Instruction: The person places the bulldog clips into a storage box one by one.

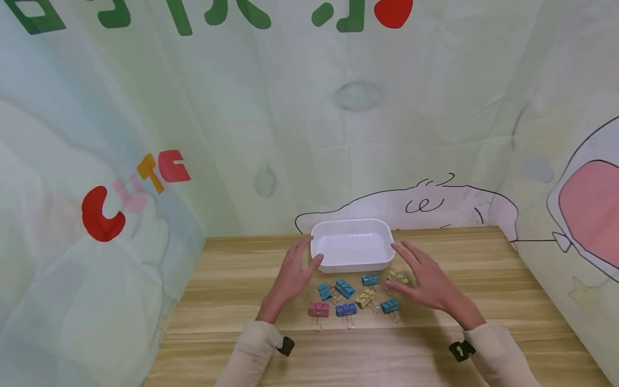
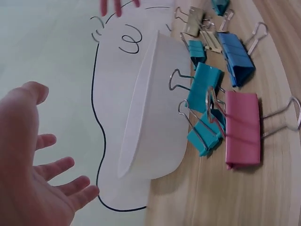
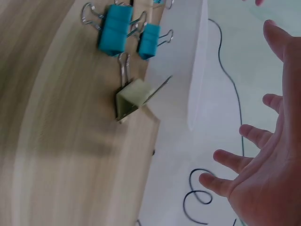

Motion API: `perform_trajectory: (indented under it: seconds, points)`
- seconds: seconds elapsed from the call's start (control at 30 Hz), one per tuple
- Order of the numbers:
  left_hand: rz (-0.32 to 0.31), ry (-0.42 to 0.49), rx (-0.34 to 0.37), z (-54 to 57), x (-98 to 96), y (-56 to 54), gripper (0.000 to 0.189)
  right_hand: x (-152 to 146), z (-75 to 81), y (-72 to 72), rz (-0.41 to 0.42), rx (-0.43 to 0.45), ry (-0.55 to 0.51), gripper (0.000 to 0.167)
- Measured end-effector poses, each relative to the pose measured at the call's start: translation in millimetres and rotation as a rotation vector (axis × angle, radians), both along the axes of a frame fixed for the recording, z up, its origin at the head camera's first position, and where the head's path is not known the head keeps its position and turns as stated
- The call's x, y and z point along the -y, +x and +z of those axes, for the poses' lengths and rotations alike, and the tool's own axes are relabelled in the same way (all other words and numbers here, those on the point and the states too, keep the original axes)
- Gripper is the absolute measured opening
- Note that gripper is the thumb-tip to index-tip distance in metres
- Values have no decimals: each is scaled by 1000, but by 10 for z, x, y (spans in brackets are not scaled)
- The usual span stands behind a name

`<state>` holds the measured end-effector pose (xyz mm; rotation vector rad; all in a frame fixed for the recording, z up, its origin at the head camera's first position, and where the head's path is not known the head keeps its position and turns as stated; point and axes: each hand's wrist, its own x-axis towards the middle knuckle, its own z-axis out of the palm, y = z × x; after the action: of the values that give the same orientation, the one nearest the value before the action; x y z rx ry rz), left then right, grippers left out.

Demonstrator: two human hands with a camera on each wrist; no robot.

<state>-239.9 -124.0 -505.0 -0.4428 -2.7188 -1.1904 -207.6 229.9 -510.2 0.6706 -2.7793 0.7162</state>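
Green backdrop hangs behind the tray — 8 binder clips in front.

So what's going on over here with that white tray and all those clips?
A person has both hands out, the left hand by one end of the white tray and the right hand by the other. Neither is gripping anything; whether any fingertip touches the tray is hard to tell. Binder clips in pink, blue, teal and gold lie loose on the wooden table in front of it.
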Motion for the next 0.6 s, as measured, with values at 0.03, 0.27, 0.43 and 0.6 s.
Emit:
perform_trajectory:
  seconds: [0.03,0.27,0.43,0.6]
  points:
    - [10,69,18,-16,-2,-24,61,-26,-20,1,-12,14,-8,89]
    - [114,497,157,-177,-24,-182,43,-169,-200,-8,-62,80,-90,84]
    - [176,672,259,-309,-25,-248,38,-230,-355,-12,-76,97,-130,83]
    - [287,742,295,-465,-59,-293,30,-272,-539,-10,-72,83,-154,80]
